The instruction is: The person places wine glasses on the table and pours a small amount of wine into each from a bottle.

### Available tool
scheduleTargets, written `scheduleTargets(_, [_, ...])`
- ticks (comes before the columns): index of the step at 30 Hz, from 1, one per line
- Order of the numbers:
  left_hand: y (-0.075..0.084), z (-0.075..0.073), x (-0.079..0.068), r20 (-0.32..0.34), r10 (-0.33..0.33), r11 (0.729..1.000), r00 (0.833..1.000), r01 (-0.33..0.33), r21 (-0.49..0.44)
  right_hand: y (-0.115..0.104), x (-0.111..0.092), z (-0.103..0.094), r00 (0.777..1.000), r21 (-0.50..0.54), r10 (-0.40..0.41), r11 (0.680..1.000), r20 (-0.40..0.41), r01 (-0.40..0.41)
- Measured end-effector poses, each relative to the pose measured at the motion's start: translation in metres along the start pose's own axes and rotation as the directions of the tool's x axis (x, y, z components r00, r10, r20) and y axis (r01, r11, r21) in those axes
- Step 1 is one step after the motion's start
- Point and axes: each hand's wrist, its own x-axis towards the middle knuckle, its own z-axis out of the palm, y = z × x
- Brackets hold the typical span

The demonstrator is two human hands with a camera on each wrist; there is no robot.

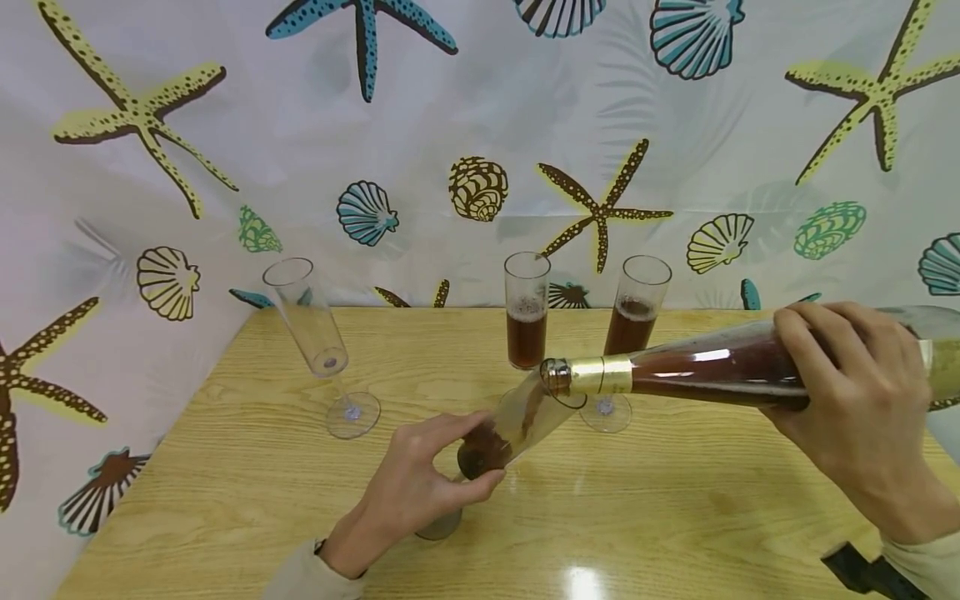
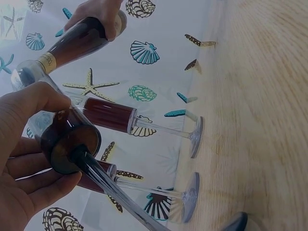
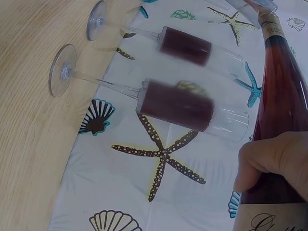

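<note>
My left hand (image 1: 420, 479) grips a stemmed champagne flute (image 1: 534, 417) low on its bowl, thumb on one side and fingers on the other. The flute leans to the right, and dark red-brown liquid shows in its lower part. My right hand (image 1: 862, 400) is wrapped around a wine bottle (image 1: 720, 362) with a gold neck band, held nearly level. The bottle's mouth sits at the flute's rim, and liquid runs down inside the glass. In the right wrist view the bottle's pale label (image 3: 274, 216) shows below the thumb.
Two upright flutes partly filled with red-brown drink, one in the middle (image 1: 527, 337) and one to its right (image 1: 630, 325), stand behind the hands. An unfilled flute (image 1: 311, 321) stands at the left. A shell-and-starfish cloth (image 1: 450, 108) hangs behind the wooden table (image 1: 247, 500).
</note>
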Motion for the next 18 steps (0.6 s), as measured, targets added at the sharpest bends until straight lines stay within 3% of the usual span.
scheduleTargets(18, [-0.0005, -0.0005, 0.0, -0.008, 0.025, 1.0, 1.0, -0.025, -0.006, 0.0003, -0.0019, 0.0005, 1.0, 0.001, 0.012, 1.0, 0.007, -0.012])
